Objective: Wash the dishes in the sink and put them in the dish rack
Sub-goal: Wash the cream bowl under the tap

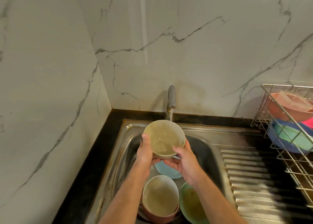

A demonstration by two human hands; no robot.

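Observation:
A beige bowl [162, 137] is held under running water from the tap [171, 96], above the steel sink [128, 139]. My left hand [145, 152] grips its left rim with the thumb inside. My right hand [183, 161] grips its front right rim, thumb over the edge. Water is pooling in the bowl. Lower in the sink lie a light blue dish [162, 171], a white bowl [160, 196] stacked in a pink bowl [152, 215], and a green bowl [191, 205]. The wire dish rack [264, 111] at right holds a pink bowl [284, 110] and a blue bowl [277, 139].
A ribbed steel drainboard [245, 181] lies between the sink and the rack. Black countertop [94, 156] borders the sink on the left and back. Marble-patterned walls [152, 37] meet in a corner behind the tap.

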